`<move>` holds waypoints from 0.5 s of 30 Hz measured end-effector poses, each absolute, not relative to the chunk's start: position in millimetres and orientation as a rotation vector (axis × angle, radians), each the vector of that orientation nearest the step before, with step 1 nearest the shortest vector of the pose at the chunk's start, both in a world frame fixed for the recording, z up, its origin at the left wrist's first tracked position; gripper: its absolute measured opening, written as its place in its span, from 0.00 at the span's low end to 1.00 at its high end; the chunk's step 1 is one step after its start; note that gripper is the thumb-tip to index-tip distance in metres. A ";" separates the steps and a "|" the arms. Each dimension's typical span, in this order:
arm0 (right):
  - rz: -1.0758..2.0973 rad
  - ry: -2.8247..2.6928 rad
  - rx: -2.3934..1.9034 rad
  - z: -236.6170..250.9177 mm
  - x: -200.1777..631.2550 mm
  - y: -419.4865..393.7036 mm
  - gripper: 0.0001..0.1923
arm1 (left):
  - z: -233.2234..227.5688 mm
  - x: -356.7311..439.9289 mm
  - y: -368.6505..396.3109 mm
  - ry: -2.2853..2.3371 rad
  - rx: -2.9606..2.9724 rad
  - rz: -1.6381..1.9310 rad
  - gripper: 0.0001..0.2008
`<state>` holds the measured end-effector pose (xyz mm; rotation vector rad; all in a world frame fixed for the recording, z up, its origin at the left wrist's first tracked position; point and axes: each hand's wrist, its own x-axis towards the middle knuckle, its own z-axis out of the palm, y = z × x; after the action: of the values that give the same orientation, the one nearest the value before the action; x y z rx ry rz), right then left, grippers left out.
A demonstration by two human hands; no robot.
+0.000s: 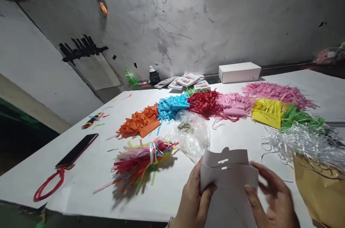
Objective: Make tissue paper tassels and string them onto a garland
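Between both my hands is a white cardboard box (229,185) with a hang-hole tab and an upright flap at its top. My left hand (192,194) grips its left edge, thumb in front. On the right edge, my right hand (272,192) has its thumb on the front panel and its fingers curled around the side. The lower part of the box runs out of view. Just beyond it lies a clear plastic bag (192,134) with small greenish bits inside. A bundle of multicoloured paper strips (142,159), tied with a white band, lies to the left.
Piles of shredded paper cross the table: orange (141,122), blue (172,106), red (203,103), pink (234,104), yellow (266,111) and silver strands (304,141). A brown paper bag (320,188) stands right, a phone (77,150) left. Printed cards (188,80) and a white box (239,72) sit behind.
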<state>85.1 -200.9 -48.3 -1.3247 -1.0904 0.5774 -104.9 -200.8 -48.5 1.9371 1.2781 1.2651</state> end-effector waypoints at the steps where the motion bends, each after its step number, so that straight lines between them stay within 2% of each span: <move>1: 0.352 -1.255 -1.251 -47.3 89.5 -196.8 0.27 | -47.3 -104.5 -201.0 1.279 1.960 1.268 0.32; 3: -0.001 -1.621 -1.086 -41.4 97.3 -188.3 0.26 | -46.1 -103.4 -201.4 1.268 2.000 1.283 0.33; 6: -0.140 -1.906 -0.965 -25.8 103.6 -179.6 0.23 | -48.0 -102.3 -201.7 1.273 2.012 1.348 0.35; 9: 0.062 -1.970 -0.996 -6.6 106.8 -177.4 0.09 | -53.5 -101.4 -202.6 1.262 2.034 1.421 0.34; 15: 0.647 -2.340 -1.119 48.3 109.5 -177.3 0.06 | -58.2 -91.2 -208.6 1.239 2.123 1.497 0.31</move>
<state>109.5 -177.3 48.3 -1.1193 -2.3400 0.6468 -91.2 -208.6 -58.2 2.1231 1.2388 1.4965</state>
